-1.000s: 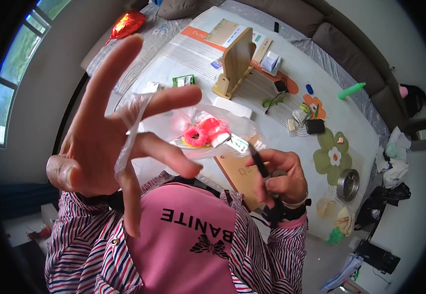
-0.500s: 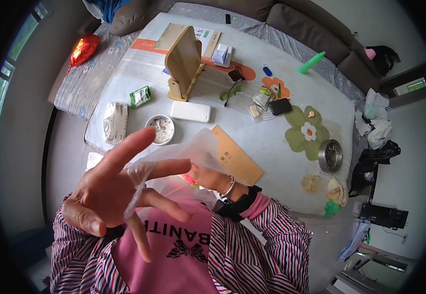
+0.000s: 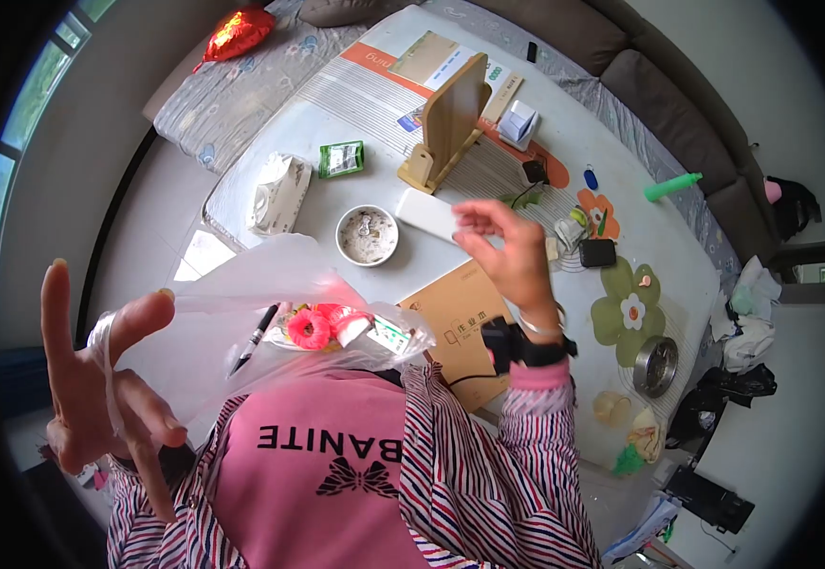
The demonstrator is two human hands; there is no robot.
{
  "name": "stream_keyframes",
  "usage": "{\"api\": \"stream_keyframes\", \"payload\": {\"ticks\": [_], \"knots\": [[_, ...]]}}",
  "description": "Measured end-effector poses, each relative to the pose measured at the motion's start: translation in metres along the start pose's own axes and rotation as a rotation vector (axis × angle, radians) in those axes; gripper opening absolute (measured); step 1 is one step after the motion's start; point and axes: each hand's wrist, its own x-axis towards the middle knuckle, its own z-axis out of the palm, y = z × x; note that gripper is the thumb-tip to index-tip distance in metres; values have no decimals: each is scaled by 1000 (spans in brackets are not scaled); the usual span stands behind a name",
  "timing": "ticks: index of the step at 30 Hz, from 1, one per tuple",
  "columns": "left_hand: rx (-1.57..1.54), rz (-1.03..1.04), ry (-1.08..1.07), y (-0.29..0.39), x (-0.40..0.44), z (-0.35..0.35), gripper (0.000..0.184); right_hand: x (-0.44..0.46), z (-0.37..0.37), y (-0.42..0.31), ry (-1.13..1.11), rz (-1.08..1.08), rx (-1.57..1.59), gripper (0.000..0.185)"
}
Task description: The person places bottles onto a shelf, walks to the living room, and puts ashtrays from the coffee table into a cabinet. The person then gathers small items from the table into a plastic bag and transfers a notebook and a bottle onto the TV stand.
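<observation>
In the head view, two hands well apart: left hand (image 3: 90, 408) with fingers spread, threaded through a loop of the clear bag (image 3: 208, 308); right hand (image 3: 519, 266) with fingers loosely bent at the right end of the white box (image 3: 422, 212) — cannot tell whether touching it or just above. Box up and left of the right hand, long axis slanting down towards it, far from the left. Low between both hands — in the bag, a red ring (image 3: 309, 329).

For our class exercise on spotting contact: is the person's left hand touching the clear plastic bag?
Touching. The head view shows part of the clear plastic bag looped over fingers of the spread left hand.
</observation>
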Motion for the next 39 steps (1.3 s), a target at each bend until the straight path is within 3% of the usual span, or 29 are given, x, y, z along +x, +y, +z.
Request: {"api": "stream_keyframes", "payload": {"ticks": [1,3,4,6,12,14,16,18,19,20,24,25,29,30,32,39], "knots": [[21,13,21,1,-4,0,100,12,17,56,-52,-34,-253,45],[55,48,76,2,-12,-2,99,17,55,112,-230,113,-825,75],[66,76,114,1,-15,-3,98,20,64,128,-239,96,-828,75],[105,77,138,7,-18,-2,98,21,78,150,-273,128,-976,93],[169,137,200,17,-23,-20,97,12,76,170,-257,95,-1000,80],[189,161,207,18,-21,-24,96,6,75,162,-290,224,-907,71],[124,189,217,17,-20,-32,95,-5,71,155,-219,158,-851,64],[70,182,203,16,-17,-37,93,-11,66,130,-153,583,-7,47],[45,154,195,16,-17,-41,91,-18,64,124,-124,676,486,48],[21,127,189,16,-17,-45,90,-26,60,105,-123,699,756,51],[-2,74,230,10,-7,-54,91,-41,55,12,-339,538,1117,67],[-5,53,227,8,-4,-58,91,-42,55,-8,-419,561,1144,75],[-31,-31,195,-1,6,-68,89,-43,74,-35,-708,613,1300,74],[-29,-38,195,-2,8,-70,89,-42,81,-39,-704,610,1306,74],[-34,-66,220,-5,10,-71,88,-40,90,-44,-747,815,1347,71],[-2,-59,213,-3,7,-73,87,-43,102,-27,-749,865,1357,72]]}}
